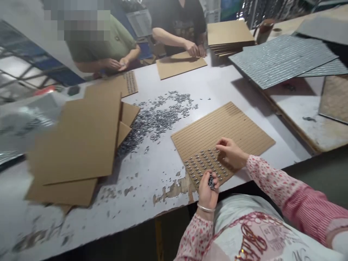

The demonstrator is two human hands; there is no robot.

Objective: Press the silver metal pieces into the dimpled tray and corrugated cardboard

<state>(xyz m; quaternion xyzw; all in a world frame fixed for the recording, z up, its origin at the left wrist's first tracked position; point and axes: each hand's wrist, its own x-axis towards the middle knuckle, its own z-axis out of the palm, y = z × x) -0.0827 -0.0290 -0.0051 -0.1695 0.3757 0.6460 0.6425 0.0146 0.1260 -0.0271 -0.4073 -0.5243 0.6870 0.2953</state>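
In front of me lies a grooved brown board (199, 130), with rows of small grey oval metal pieces set along its near-left part. My left hand (207, 192) is at the board's near edge, palm up, its fingers curled round a small heap of grey metal pieces (211, 182). Over the end of one of the rows, my right hand (231, 154) has thumb and fingertips pinched together close to the board. Whatever may be between those fingertips is too small to make out. A loose pile of the same pieces (160, 119) is spread over the table left of the board.
Stacked brown boards (87, 141) stand at left, more (230, 34) at the back. Ridged grey sheets (282, 58) overhang the right side. Across the white table (146, 181), worn at its front edge, two people work at a partly filled board (119, 85) and another board (179, 65).
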